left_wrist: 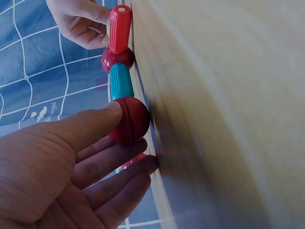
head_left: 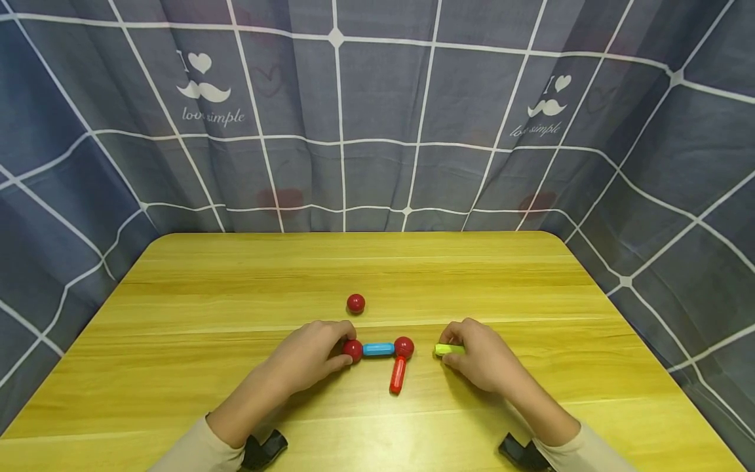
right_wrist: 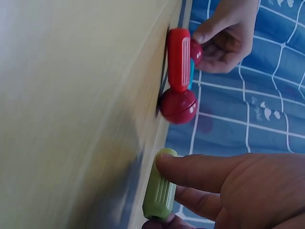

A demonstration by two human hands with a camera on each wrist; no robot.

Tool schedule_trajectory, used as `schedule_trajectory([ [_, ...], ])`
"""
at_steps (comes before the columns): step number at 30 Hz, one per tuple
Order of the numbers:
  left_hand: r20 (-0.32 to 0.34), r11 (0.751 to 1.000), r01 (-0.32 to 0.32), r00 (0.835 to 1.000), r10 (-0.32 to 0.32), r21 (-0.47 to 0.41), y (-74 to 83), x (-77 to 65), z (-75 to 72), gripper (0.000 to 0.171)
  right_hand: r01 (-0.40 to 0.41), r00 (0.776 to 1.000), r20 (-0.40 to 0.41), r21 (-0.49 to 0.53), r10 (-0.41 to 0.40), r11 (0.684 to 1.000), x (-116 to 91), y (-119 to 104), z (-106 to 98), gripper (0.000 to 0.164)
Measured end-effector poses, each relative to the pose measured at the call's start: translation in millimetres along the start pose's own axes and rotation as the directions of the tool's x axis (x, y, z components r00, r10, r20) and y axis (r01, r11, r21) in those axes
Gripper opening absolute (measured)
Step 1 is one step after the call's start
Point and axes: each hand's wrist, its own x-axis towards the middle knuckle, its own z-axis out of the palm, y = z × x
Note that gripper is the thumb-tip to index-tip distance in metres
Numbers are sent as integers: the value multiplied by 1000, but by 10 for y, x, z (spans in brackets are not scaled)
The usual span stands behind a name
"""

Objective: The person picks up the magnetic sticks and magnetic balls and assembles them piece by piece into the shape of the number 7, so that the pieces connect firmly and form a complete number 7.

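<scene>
My left hand (head_left: 314,354) pinches a red ball (left_wrist: 132,120) between thumb and fingers. From that ball a blue rod (head_left: 379,349) runs right to a second red ball (head_left: 404,347). A ribbed red rod (head_left: 398,375) joins the second ball and points toward the near side of the table. To the right of these joined pieces, my right hand (head_left: 483,357) holds a yellow-green rod (right_wrist: 160,186) by thumb and fingers. The green rod's left end sticks out toward the second ball, with a gap between them.
A loose red ball (head_left: 356,303) lies on the wooden table (head_left: 236,275) beyond the joined pieces. Grey-blue checked curtains (head_left: 377,98) hang behind the table and along both sides. A dark wrist strap piece (head_left: 263,450) shows at the left sleeve.
</scene>
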Motion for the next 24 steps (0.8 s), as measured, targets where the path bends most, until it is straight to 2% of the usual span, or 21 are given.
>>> schedule_trajectory([
  [8,-1,1000,-1,1000,1,2,4,1,5,21,21,999,38,-2,-21,1000,-95,-141,-4,19],
  [17,1,1000,1,1000,-1,3,-4,-1,5,22,108,988,108,29,-110,994,-197,-252,17,19],
  [24,2,1000,2,1000,-2,-3,-5,3,6,21,141,978,152,30,-144,990,-280,-322,81,17],
])
